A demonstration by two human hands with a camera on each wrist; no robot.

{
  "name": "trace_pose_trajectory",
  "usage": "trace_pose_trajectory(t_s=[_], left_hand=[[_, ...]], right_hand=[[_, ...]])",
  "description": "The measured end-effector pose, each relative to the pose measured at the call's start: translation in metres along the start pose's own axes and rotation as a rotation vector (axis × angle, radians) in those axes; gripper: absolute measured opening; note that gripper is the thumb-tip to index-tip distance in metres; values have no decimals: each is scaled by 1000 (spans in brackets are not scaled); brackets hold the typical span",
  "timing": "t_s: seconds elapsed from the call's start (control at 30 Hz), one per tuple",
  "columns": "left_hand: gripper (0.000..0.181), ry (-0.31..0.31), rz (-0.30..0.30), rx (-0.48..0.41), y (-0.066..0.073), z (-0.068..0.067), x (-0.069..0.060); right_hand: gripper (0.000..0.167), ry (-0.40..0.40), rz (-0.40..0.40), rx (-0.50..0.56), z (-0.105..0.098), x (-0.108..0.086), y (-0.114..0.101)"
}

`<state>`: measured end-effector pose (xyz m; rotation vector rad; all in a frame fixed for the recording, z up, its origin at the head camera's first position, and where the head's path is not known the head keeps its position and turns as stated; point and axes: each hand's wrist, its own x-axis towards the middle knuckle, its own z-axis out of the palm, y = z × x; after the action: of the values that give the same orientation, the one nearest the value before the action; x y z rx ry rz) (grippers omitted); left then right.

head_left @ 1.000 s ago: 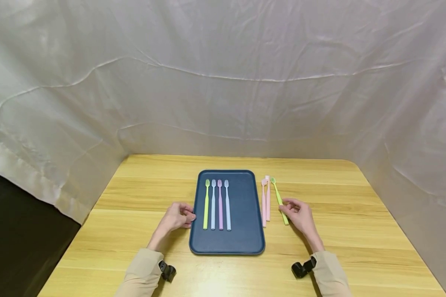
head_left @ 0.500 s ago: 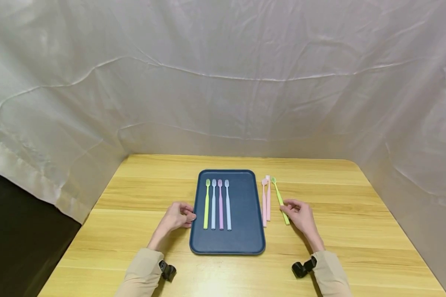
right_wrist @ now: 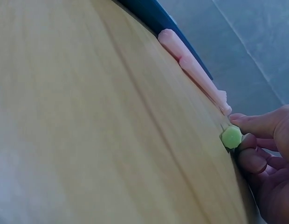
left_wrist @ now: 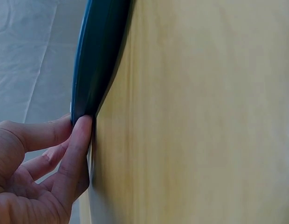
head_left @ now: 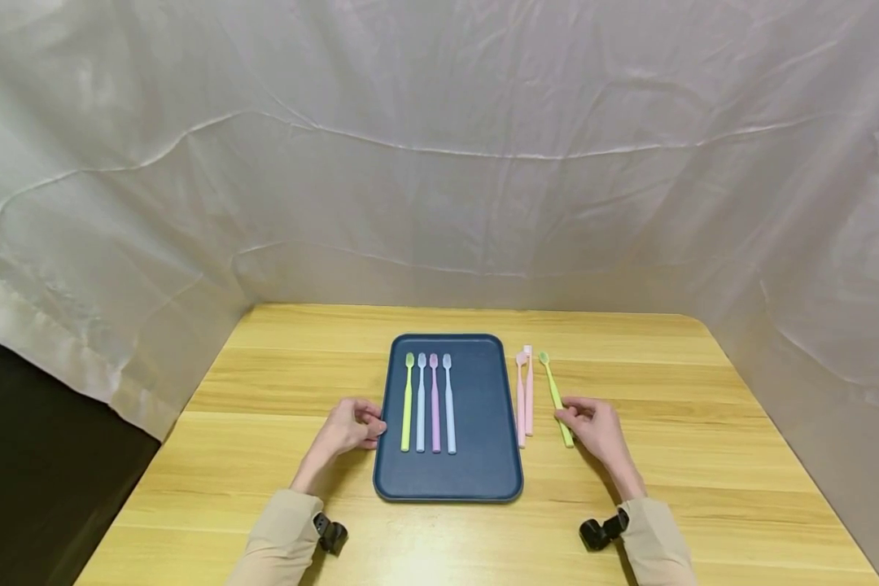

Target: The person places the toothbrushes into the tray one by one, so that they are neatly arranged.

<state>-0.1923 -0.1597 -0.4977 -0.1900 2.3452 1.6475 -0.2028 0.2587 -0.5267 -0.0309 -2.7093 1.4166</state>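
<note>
My left hand (head_left: 350,427) pinches the left rim of a dark blue tray (head_left: 483,480); the left wrist view shows thumb and finger at the tray's edge (left_wrist: 95,60). On the tray lie a yellow-green toothbrush (head_left: 407,407), a light blue toothbrush (head_left: 421,415), a purple toothbrush (head_left: 435,415) and another light blue toothbrush (head_left: 450,415), side by side with heads away from me. Right of the tray, my right hand (head_left: 593,425) pinches a second yellow-green toothbrush (head_left: 552,382) by its handle, low at the table. Its handle end (right_wrist: 232,136) faces the right wrist camera.
Two pink toothbrushes, a nearer one (head_left: 521,411) and a farther one (head_left: 530,395), lie close together between the tray's right edge and my right hand. All this is on a wooden table (head_left: 666,391). A pale grey curtain (head_left: 439,212) hangs behind and at the sides.
The right hand has shifted slightly right and toward me, and the yellow-green toothbrush in it now lies a little farther from the pink pair. Left hand and tray stay put.
</note>
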Motion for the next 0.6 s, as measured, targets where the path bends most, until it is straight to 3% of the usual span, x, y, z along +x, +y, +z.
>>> trace_pose_trajectory(t_s=[0.23, 0.6], left_hand=[[22, 1, -3, -6, -1, -1, 1], [24, 0, -4, 0, 0, 0, 0]], right_hand=[[33, -34, 11, 3, -5, -4, 0], [36, -6, 65, -18, -3, -3, -6]])
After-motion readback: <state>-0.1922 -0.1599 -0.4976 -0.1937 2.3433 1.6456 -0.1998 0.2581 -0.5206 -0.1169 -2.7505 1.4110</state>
